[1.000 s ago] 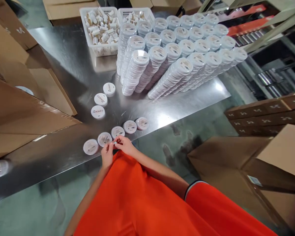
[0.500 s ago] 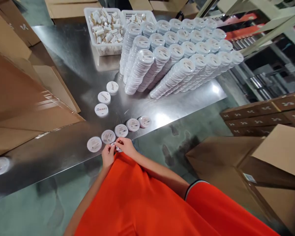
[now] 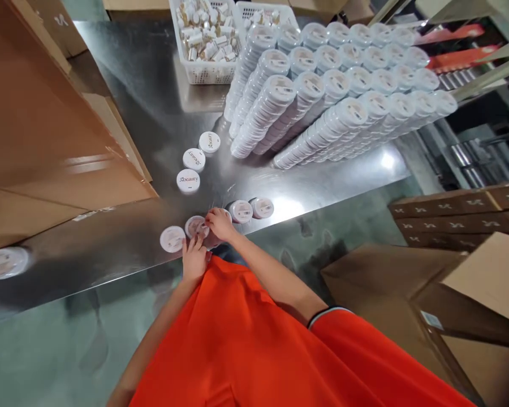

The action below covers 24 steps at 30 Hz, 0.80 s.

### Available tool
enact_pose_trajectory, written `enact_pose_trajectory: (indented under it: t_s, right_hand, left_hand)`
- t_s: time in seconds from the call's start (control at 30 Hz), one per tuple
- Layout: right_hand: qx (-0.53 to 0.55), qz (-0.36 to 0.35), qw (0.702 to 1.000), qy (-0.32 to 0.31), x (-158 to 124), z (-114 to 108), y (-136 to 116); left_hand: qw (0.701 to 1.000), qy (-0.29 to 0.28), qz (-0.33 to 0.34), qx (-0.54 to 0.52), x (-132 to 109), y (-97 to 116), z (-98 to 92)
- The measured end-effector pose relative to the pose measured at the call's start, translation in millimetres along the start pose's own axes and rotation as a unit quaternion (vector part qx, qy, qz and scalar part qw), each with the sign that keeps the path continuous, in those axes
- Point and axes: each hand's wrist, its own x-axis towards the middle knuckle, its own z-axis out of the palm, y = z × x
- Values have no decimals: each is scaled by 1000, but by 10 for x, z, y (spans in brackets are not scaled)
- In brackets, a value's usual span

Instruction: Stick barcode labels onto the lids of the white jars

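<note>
Along the table's front edge runs a row of round, flat white jars with printed faces up. My left hand (image 3: 195, 259) reaches the near side of the second jar (image 3: 196, 226) from the left, its fingers stretched and slightly apart. My right hand (image 3: 220, 224) is at that jar's right side, fingertips pinched together over its rim; whatever is between them is too small to make out. Part of a third jar is hidden behind the right hand. The leftmost jar (image 3: 172, 239) lies just beside my left fingers, and two jars (image 3: 241, 211) sit to the right.
Three white lids (image 3: 188, 181) marked "beauty" lie farther back on the metal table (image 3: 152, 152). Tall stacks of jars (image 3: 280, 90) stand behind, beside white baskets (image 3: 212, 73) of small bottles. A big carton (image 3: 63, 124) is at left; an open carton (image 3: 377, 282) at right.
Both hands have moved from the table's front edge, where they pinched a small printed piece, forward onto the second jar. My left fingers have stretched out. The view has shifted slightly.
</note>
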Motion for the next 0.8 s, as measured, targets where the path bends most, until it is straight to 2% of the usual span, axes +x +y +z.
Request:
enact_pose_trajectory:
  t_s: [0.1, 0.2, 0.33, 0.5, 0.8]
  right_hand:
    - [-4, -32, 999, -30, 77, -34, 8]
    - [5, -33, 999, -41, 101, -33, -3]
    - [8, -9, 1000, -26, 67, 25, -22]
    - [10, 11, 1000, -1, 13, 147, -7]
    - [-21, 1, 1000, 17, 1, 233, 2]
  left_hand:
    - [1000, -14, 25, 9, 4, -76, -25]
    - [998, -26, 51, 1, 7, -191, -67]
    - [998, -25, 57, 2, 27, -272, -87]
    - [997, -32, 61, 18, 35, -276, -66]
    - [998, -24, 60, 19, 28, -302, -55]
